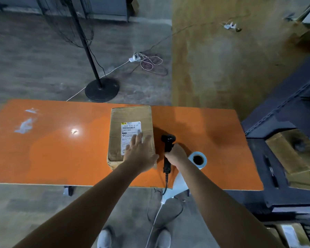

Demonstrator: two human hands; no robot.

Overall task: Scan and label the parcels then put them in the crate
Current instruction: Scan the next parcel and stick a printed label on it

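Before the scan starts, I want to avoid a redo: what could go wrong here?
The left hand lies flat on the box and covers part of its shipping label, so the scanner in the right hand might miss a code. The scanner's cable hangs over the table edge and could snag. The label roll sits right behind the right hand and could be knocked.

Head view, single wide-angle camera, looking forward and steeply down.

Worn at head height above the near edge of the orange table (43, 149); faces out across it to the floor (34, 56) beyond. Both forearms enter from the bottom edge, the hands (141, 154) close below mid-frame; the wearer's shoes (105, 238) show at the bottom. Wide lens bends the table's edges; dark shelving (284, 122) fills the right margin. No second view to overlap.
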